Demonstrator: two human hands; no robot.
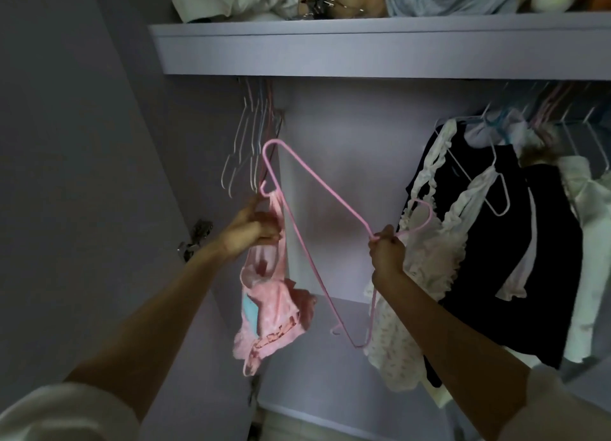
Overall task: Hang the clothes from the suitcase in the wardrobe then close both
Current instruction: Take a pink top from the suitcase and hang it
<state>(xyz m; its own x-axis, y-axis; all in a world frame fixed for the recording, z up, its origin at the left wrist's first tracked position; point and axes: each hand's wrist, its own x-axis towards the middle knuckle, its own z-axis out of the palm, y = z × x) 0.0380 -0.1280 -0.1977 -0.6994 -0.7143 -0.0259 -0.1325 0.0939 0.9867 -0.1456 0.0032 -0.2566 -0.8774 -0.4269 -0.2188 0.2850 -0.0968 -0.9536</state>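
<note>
Under the wardrobe shelf [363, 48], the left hand [251, 230] grips a pink garment [271, 305] looped on one end of a pink hanger [317, 192]; the right hand [386, 252] is clenched around its hook, beside hung clothes [479, 242].

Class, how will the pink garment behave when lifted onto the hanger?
Probably floppy: the pink garment droops in folds below the left hand. Likely light, held by one pinch. Its strap may slide along the smooth hanger.
</note>
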